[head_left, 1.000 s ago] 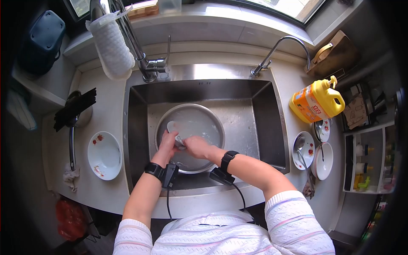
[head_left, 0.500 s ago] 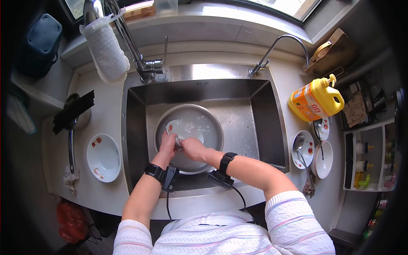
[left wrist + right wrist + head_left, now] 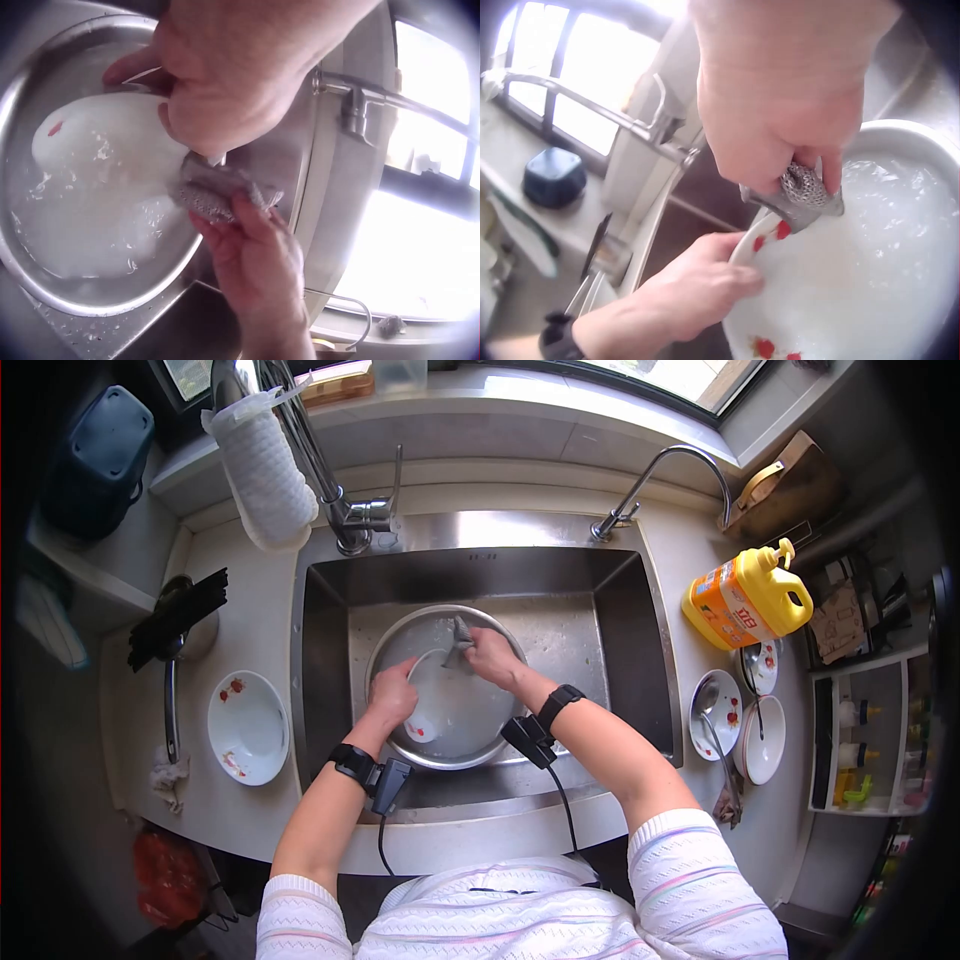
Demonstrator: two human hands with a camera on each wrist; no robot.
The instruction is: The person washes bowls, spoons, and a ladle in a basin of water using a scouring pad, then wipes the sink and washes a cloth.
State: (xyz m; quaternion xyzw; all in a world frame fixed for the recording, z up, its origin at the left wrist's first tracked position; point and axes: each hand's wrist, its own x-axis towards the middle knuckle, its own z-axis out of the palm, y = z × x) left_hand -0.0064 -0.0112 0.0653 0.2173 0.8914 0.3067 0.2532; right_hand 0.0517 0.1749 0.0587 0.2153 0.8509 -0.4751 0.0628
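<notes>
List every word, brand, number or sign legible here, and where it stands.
"立白": on the orange and white label of the yellow plastic pump bottle.
Smaller print on that label: too small to read.
Small, partly yellow bottles, far right: any print too small to read.
White bowl with red flowers: no words visible.

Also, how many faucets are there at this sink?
2: a larger faucet behind the left part of the sink, and a slimmer, curved faucet behind its right part. No others show.
</notes>
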